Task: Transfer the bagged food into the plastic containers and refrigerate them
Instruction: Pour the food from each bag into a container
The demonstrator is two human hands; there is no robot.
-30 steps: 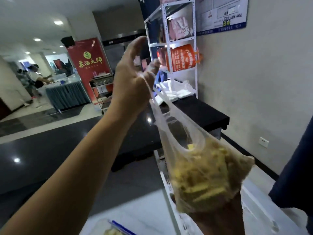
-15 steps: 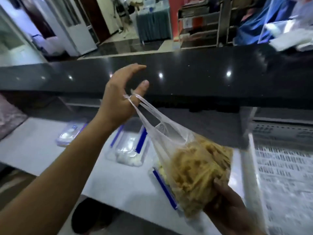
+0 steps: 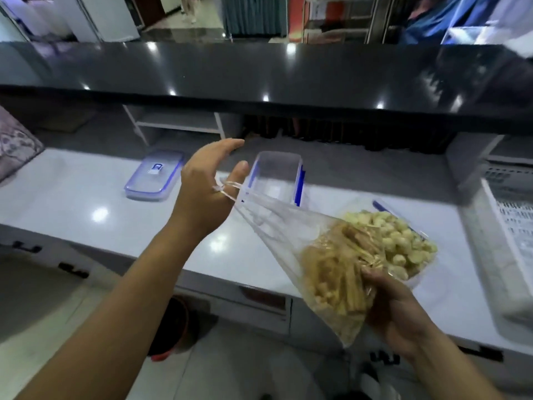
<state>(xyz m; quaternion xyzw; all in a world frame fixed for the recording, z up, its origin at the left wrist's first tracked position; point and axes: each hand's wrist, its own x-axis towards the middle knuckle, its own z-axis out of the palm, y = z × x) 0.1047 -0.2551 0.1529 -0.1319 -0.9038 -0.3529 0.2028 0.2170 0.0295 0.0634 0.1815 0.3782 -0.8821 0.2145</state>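
White counter (image 3: 86, 203) under a glossy black ledge (image 3: 259, 73), seen from the head camera. The left hand (image 3: 202, 194) is up over the counter, fingers spread, with the bag's handles (image 3: 227, 189) looped over them and drawn taut. The clear bag (image 3: 317, 255) slants down to the right, yellow strips packed in its low end, where the right hand (image 3: 395, 310) grips it from beneath. Just behind stands an empty container (image 3: 277, 174) with blue clips; a lid (image 3: 155, 174) lies to its left. On the right, touching the bag, a container (image 3: 398, 243) heaped with pale chunks.
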